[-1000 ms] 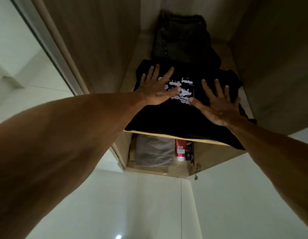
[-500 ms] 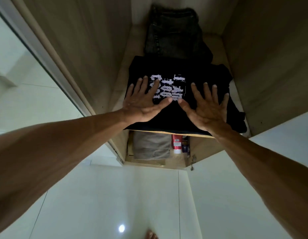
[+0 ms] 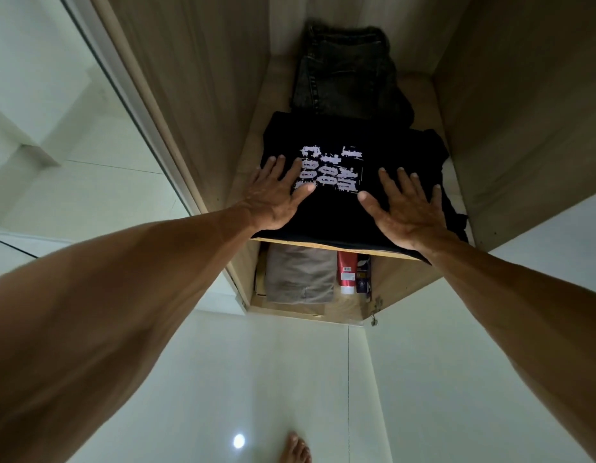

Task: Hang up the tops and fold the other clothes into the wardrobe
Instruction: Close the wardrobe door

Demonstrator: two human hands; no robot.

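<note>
Red tube (image 3: 347,274) just beside a small dark box (image 3: 363,285), above glossy white floor (image 3: 289,379)

I face a wooden wardrobe (image 3: 203,95) with light brown sides. A wooden shelf (image 3: 323,246) goes across it, and there is one more space under it. The floor (image 3: 273,379) is white and shiny, made of big tiles. A small bright spot of light (image 3: 238,441) shines on it. A white wall (image 3: 39,78) is on my left.
</note>
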